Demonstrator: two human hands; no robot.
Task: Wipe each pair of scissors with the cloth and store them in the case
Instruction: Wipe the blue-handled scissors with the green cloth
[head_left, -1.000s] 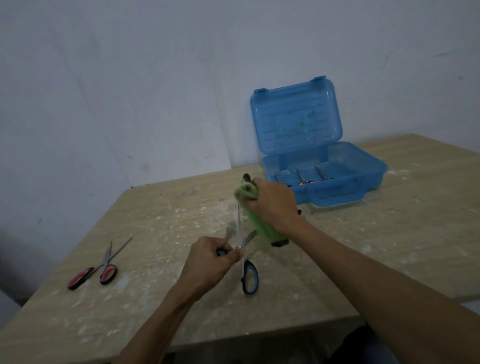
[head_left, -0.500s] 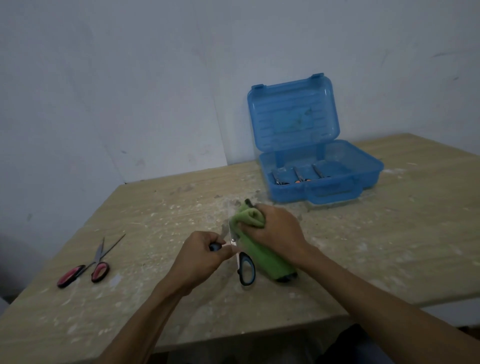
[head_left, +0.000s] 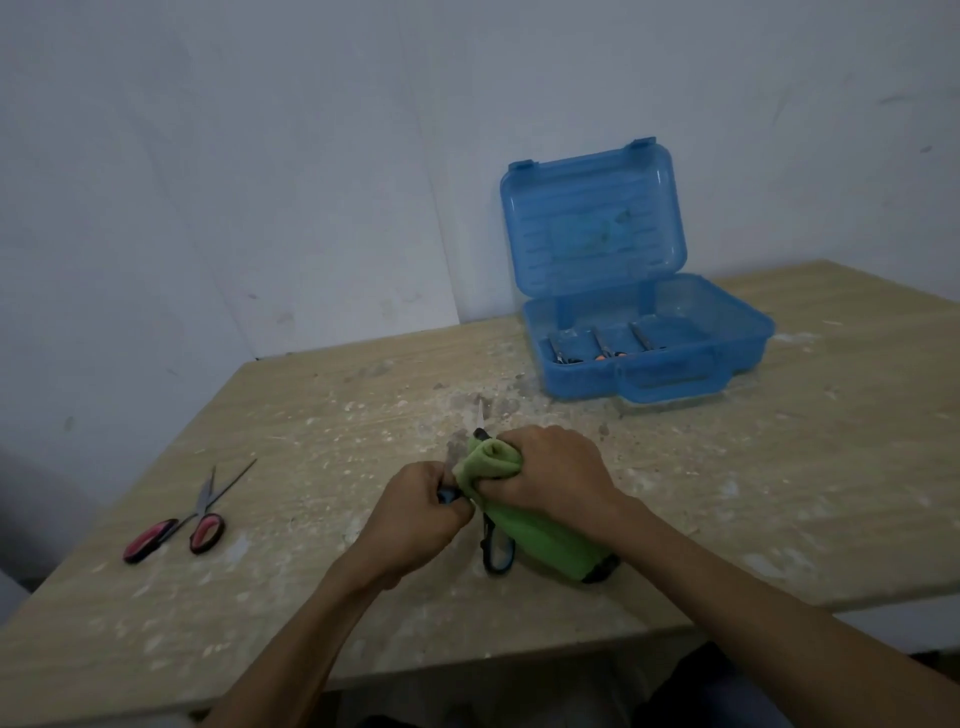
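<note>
Near bench (head_left: 779, 493) front edge, scissors (head_left: 486, 543) are clutched by left grip (head_left: 415, 514), cloth (head_left: 545, 538) squeezed around their blades by right grip (head_left: 550, 478).

One wide-angle camera, worn on the head, views the scene from the near side of the table (head_left: 779, 493), facing forward and down. The near table edge lies close below the lens. The case (head_left: 576, 382) at far right and the wall (head_left: 260, 156) behind it are in frame.

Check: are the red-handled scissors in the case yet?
No, the red-handled scissors lie on the table, well left of the open blue case.
</note>
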